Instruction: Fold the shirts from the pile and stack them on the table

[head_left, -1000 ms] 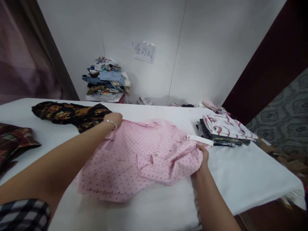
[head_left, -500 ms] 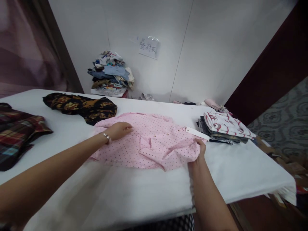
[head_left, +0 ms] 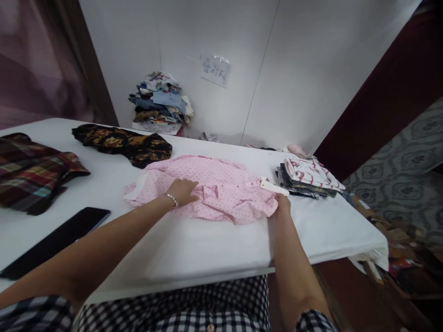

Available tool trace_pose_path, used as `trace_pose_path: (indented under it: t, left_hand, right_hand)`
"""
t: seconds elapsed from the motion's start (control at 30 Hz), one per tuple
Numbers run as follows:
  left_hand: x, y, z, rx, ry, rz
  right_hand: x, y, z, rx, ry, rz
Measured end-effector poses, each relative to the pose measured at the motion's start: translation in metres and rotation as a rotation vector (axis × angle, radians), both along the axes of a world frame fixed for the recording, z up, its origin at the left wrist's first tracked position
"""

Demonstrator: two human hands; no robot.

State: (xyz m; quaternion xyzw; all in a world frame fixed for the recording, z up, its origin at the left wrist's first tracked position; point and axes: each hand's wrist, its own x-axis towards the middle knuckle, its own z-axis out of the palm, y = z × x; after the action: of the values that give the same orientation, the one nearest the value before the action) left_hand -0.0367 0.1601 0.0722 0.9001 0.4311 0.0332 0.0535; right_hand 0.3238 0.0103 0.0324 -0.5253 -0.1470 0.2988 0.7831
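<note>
A pink dotted shirt [head_left: 207, 177] lies spread sideways on the white-covered table, its white collar [head_left: 273, 186] towards the right. My right hand [head_left: 283, 205] is closed on the shirt's edge just below the collar. Over the middle of the shirt rests my left hand [head_left: 183, 190], a silver bracelet on its wrist. Its fingers are stretched out across the cloth near a folded bit of fabric. The left end of the shirt shows a pale cuff or patch and lies partly behind my left forearm.
A plaid shirt [head_left: 38, 170] and a black floral garment [head_left: 124, 144] lie on the left. A dark flat device [head_left: 58, 237] is by my left forearm. Folded clothes [head_left: 311, 173] are stacked on the right; a heaped clothes pile [head_left: 161, 103] stands behind the white table [head_left: 328, 230].
My left hand has moved right across the shirt. My right hand keeps its hold near the collar. The view has shifted, bringing the dark device and my checked clothing into sight.
</note>
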Motion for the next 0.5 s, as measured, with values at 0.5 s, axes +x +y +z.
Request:
trace_pose_path:
  t: [0.5]
  left_hand:
    - [-0.061, -0.068, 0.037, 0.162, -0.19, -0.15]
  right_hand:
    - [-0.054, -0.071, 0.035, -0.487, -0.754, -0.037]
